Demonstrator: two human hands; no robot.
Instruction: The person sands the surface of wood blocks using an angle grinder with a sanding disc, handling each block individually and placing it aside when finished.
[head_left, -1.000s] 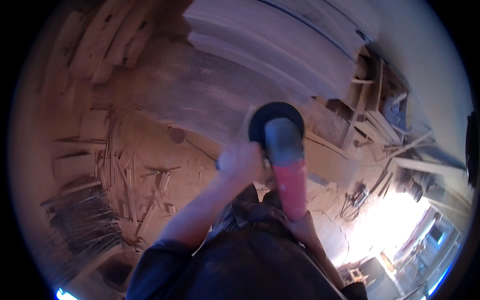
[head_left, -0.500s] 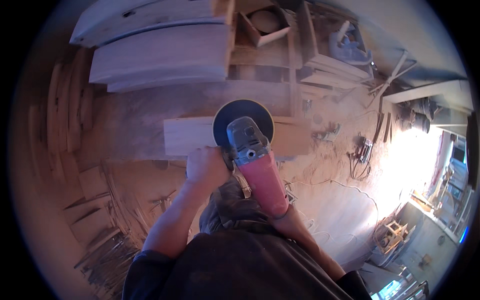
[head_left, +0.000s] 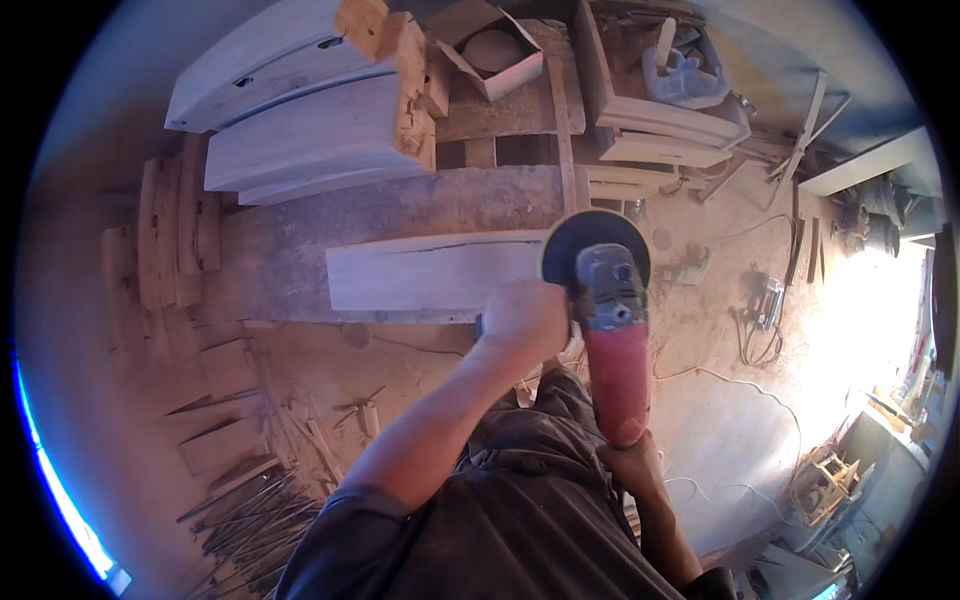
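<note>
At right end of pale plank (head_left: 430,272), near front edge of bench (head_left: 300,235): angle grinder (head_left: 610,330), red body, grey head, dark round disc over plank's end. Left hand (head_left: 522,320), grip wrapped tight around side handle just left of grinder head. Right hand (head_left: 630,465), grip closed on rear end of red body. Behind, toward bench's far edge: curved boards (head_left: 290,140), open box (head_left: 490,55). Below, on floor: wood offcuts (head_left: 250,470), cable (head_left: 740,390).

Warm dusty light, blown-out glare at right, black fisheye vignette, bent soft edges.
</note>
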